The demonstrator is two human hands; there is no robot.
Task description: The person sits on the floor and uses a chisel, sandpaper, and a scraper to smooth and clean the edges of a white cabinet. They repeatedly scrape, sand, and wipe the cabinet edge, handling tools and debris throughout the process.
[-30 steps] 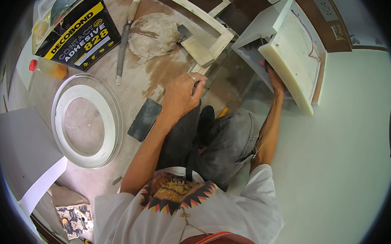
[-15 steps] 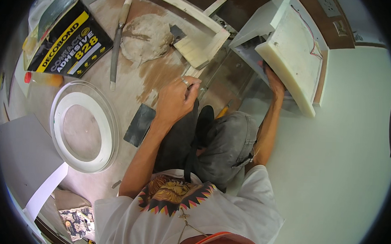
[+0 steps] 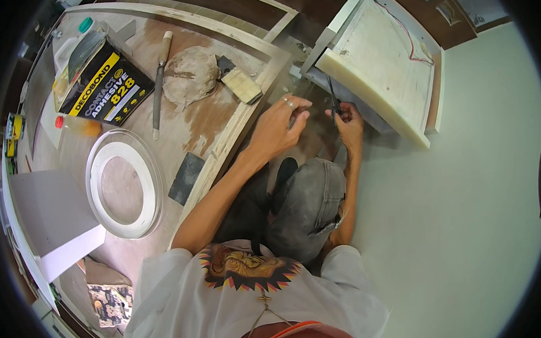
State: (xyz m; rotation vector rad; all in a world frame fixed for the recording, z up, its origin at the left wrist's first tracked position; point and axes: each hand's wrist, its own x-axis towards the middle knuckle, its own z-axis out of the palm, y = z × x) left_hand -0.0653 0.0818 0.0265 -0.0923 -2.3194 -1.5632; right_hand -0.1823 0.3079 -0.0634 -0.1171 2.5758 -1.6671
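My right hand (image 3: 349, 125) is closed around a slim dark scissors-like tool (image 3: 335, 103), which points up beneath the edge of a white box-shaped unit (image 3: 385, 39). A thick cream-coloured strip (image 3: 374, 100) runs along that unit's near edge. Across from it, my left hand (image 3: 278, 127) hovers beside the wooden table frame, a ring on one finger. Its thumb and forefinger are apart and nothing shows between them. A dark sheet of sandpaper (image 3: 187, 178) lies on the table near my left forearm.
On the table (image 3: 182, 136) are a wooden-handled file (image 3: 160, 82), a dusty round lump (image 3: 191, 77), a sanding block (image 3: 242, 86), a black-and-yellow can (image 3: 106, 83), a red-capped bottle (image 3: 78, 125) and a white ring (image 3: 121, 223). A thin red wire (image 3: 412, 46) lies on the white unit.
My right hand has come out from under the white unit, bringing the dark tool into sight. My left hand has moved right, its thumb and forefinger now apart. The view has shifted.
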